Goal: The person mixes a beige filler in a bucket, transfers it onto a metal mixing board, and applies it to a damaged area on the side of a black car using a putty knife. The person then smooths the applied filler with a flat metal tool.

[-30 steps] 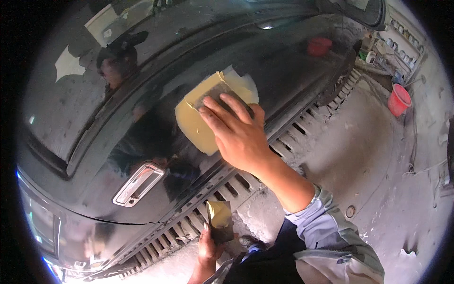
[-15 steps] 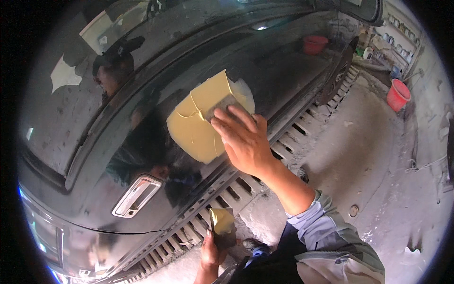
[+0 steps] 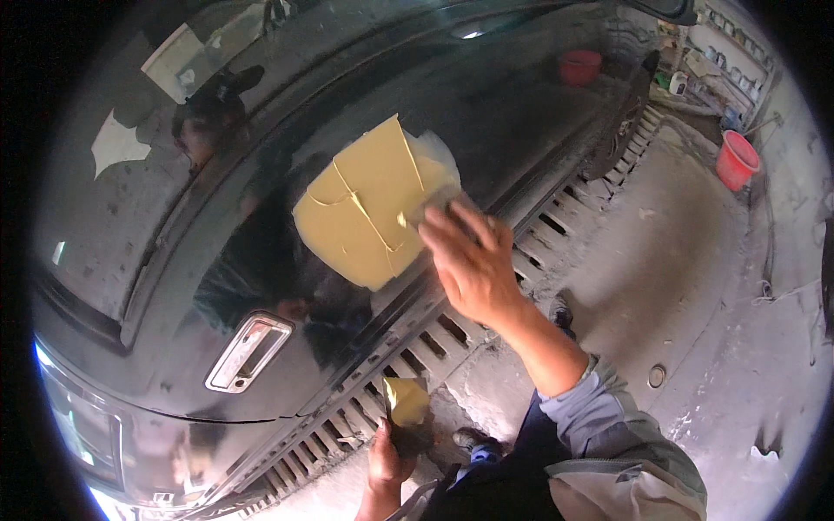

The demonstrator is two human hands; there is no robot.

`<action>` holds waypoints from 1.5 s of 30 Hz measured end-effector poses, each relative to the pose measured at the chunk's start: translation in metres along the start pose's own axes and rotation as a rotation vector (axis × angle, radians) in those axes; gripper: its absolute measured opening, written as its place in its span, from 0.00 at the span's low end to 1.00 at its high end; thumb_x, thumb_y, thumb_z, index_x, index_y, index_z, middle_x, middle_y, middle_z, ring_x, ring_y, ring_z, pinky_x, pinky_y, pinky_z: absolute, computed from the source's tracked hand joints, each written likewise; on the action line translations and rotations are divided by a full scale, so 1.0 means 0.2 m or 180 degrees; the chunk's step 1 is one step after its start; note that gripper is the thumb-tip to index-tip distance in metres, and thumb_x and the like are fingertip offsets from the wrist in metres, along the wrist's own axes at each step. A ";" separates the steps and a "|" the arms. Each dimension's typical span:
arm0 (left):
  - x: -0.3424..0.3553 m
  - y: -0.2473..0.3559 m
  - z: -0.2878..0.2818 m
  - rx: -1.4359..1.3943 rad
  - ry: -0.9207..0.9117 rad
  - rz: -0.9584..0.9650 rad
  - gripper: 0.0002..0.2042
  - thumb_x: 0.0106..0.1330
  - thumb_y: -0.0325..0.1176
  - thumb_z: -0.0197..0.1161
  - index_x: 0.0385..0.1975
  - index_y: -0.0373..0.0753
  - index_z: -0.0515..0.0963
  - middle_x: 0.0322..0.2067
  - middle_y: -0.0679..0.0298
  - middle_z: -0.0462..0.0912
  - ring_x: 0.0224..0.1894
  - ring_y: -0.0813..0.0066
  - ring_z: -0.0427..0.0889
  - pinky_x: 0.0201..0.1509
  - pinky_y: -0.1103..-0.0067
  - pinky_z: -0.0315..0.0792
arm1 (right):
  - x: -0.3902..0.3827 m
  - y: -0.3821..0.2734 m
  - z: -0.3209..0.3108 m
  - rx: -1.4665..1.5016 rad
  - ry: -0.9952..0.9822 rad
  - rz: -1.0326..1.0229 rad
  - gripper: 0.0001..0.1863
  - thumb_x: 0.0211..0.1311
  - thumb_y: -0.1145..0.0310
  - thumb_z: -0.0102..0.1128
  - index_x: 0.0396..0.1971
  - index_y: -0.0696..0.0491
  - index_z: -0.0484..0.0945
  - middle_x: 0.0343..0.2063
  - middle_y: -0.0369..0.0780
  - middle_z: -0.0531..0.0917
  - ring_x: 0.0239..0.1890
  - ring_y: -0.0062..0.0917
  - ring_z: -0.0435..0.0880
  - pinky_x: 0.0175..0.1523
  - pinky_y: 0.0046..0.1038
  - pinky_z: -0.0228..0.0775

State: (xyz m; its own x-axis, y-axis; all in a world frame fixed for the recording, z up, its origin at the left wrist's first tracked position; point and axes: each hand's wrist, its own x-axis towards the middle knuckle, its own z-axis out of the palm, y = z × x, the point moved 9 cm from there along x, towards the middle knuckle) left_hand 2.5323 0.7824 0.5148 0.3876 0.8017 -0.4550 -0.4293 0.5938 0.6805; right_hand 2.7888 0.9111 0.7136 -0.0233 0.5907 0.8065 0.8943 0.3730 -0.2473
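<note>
A patch of yellow body filler [image 3: 356, 208] covers part of the black car door [image 3: 521, 113], with raised ridges running across it. At the patch's right edge my right hand [image 3: 473, 260] grips a dark, flat filler spreader [image 3: 430, 205], fingers pressed along its back; a dab of filler shows at its edge. Lower down, in front of the door, my left hand [image 3: 388, 456] holds a dark mixing board [image 3: 408, 437] upright. A lump of yellow filler [image 3: 405, 402] sits on the board's upper part.
A chrome door handle [image 3: 250, 352] is left of the patch. Below the door runs a slotted floor grate [image 3: 447, 337]. A red bucket [image 3: 737, 161] stands at the right wall, near shelves [image 3: 737, 56] of small containers. My shoe [image 3: 476, 440] rests on the concrete floor [image 3: 643, 269].
My right hand has moved right and slightly down with the spreader, off the middle of the patch to its edge. More smoothed filler and a long ridge now show. My left hand stays nearly still.
</note>
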 end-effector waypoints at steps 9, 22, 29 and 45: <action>-0.01 0.00 -0.03 -0.0071 -0.0120 0.0087 0.34 0.69 0.59 0.49 0.65 0.39 0.63 0.57 0.56 0.73 0.55 0.55 0.75 0.52 0.54 0.74 | 0.02 0.07 0.14 -0.0064 0.0086 -0.0209 0.22 0.64 0.71 0.56 0.59 0.47 0.72 0.62 0.37 0.73 0.68 0.34 0.62 0.61 0.43 0.51; 0.00 0.06 0.00 -0.0160 -0.0187 0.0022 0.29 0.73 0.54 0.46 0.65 0.38 0.64 0.58 0.58 0.75 0.58 0.58 0.75 0.58 0.57 0.71 | -0.31 0.10 0.24 0.0187 -0.0033 0.0183 0.27 0.58 0.70 0.60 0.59 0.46 0.71 0.65 0.34 0.69 0.67 0.35 0.62 0.60 0.49 0.52; -0.01 0.09 0.01 -0.0202 0.0293 0.0065 0.35 0.67 0.62 0.50 0.65 0.41 0.63 0.55 0.54 0.75 0.53 0.53 0.77 0.46 0.52 0.78 | -0.20 0.06 0.32 0.0235 0.0273 0.0084 0.23 0.61 0.72 0.58 0.58 0.48 0.72 0.63 0.39 0.72 0.64 0.38 0.66 0.61 0.44 0.54; 0.17 0.15 0.28 -0.1579 -0.1701 -0.0923 0.34 0.67 0.56 0.55 0.66 0.41 0.60 0.56 0.44 0.74 0.51 0.35 0.78 0.39 0.38 0.76 | -0.42 -0.25 -0.07 0.5081 -0.1121 0.1155 0.19 0.64 0.70 0.61 0.54 0.56 0.74 0.59 0.46 0.74 0.65 0.40 0.68 0.68 0.40 0.57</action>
State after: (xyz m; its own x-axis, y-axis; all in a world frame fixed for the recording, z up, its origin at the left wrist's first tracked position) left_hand 2.5789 0.8228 0.5516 0.8258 0.5432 -0.1517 -0.5164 0.8364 0.1835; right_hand 2.7527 0.8327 0.6670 -0.2215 0.8419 0.4921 -0.4399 0.3641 -0.8209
